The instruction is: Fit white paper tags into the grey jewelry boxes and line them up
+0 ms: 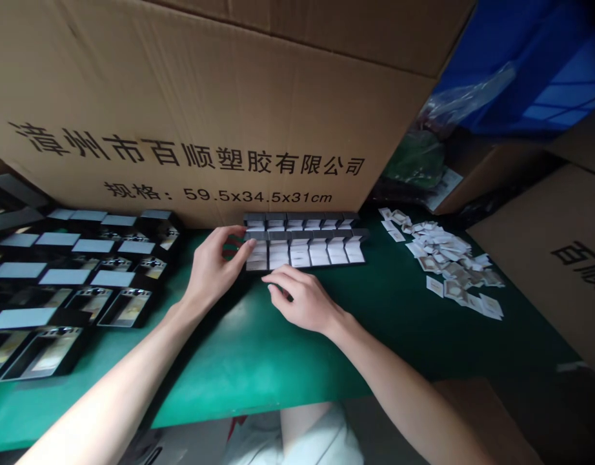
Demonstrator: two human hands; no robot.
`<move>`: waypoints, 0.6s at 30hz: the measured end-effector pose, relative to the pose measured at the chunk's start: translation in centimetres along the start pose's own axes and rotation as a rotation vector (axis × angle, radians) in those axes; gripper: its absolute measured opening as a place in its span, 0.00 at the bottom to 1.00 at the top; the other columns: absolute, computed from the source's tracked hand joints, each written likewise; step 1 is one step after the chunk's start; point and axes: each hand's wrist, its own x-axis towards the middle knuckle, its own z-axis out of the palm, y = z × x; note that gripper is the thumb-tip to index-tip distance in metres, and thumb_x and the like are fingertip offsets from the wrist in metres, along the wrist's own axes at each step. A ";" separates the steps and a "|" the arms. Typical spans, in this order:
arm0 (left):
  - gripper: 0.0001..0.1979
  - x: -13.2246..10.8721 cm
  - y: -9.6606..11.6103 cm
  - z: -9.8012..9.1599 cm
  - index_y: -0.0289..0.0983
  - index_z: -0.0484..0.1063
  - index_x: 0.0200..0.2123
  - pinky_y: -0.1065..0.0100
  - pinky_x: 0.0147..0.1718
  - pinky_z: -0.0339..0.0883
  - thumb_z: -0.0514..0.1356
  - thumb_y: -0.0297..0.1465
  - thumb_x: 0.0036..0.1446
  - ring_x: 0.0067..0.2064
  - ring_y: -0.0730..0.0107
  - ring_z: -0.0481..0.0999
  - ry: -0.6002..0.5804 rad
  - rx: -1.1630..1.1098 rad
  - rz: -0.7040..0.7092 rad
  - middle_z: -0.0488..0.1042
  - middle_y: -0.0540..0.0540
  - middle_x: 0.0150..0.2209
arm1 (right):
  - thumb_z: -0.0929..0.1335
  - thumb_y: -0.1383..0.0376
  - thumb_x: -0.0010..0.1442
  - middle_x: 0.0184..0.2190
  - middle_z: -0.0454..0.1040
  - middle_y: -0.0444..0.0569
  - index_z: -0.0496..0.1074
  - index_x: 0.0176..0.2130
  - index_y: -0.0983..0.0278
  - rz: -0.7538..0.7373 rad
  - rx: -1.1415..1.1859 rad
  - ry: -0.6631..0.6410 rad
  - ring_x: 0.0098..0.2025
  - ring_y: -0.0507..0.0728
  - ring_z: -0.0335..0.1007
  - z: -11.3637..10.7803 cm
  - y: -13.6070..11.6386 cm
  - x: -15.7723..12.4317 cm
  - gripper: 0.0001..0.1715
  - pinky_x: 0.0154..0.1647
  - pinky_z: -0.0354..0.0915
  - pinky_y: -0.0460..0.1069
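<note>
Two rows of small open boxes (307, 248), dark outside with white lining, stand on the green table (259, 361) against a big cardboard carton. My left hand (213, 265) rests at the left end of the rows, fingers stretched out and touching the end box. My right hand (302, 297) lies just in front of the rows, fingers curled downward onto the table; whether anything is under them is hidden.
The large printed carton (205, 110) walls off the back. Several bigger open black boxes (60, 284) with grey lids fill the left. A heap of small white cards (447, 261) lies at right, beside more cartons (559, 258) and a blue crate (534, 64).
</note>
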 end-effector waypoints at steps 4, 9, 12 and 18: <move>0.20 0.1 0.3 -0.2 0.39 0.77 0.52 0.68 0.39 0.71 0.60 0.45 0.66 0.41 0.65 0.79 0.042 -0.008 0.016 0.80 0.43 0.48 | 0.63 0.68 0.68 0.39 0.84 0.49 0.79 0.44 0.62 -0.029 -0.030 0.071 0.31 0.52 0.76 0.3 0.3 -0.1 0.15 0.36 0.72 0.46; 0.19 0.3 0.1 -0.5 0.38 0.74 0.32 0.68 0.31 0.61 0.53 0.42 0.71 0.29 0.70 0.70 0.128 0.061 -0.065 0.75 0.49 0.28 | 0.64 0.67 0.66 0.31 0.83 0.44 0.79 0.40 0.62 -0.052 -0.049 0.059 0.25 0.50 0.72 0.6 0.6 -0.3 0.13 0.30 0.66 0.44; 0.22 0.2 -0.1 -0.5 0.38 0.65 0.25 0.67 0.27 0.54 0.52 0.43 0.70 0.24 0.72 0.61 0.090 0.049 -0.108 0.63 0.52 0.20 | 0.64 0.66 0.67 0.29 0.82 0.43 0.78 0.40 0.61 -0.086 -0.081 0.085 0.24 0.49 0.70 0.9 0.6 -0.4 0.13 0.30 0.64 0.44; 0.27 0.2 -0.2 -0.4 0.39 0.52 0.19 0.65 0.26 0.47 0.52 0.46 0.67 0.25 0.73 0.51 0.039 0.045 -0.106 0.50 0.53 0.19 | 0.64 0.65 0.69 0.21 0.73 0.42 0.73 0.29 0.61 -0.309 -0.235 0.128 0.22 0.49 0.67 2.6 -1.0 -0.7 0.16 0.27 0.59 0.46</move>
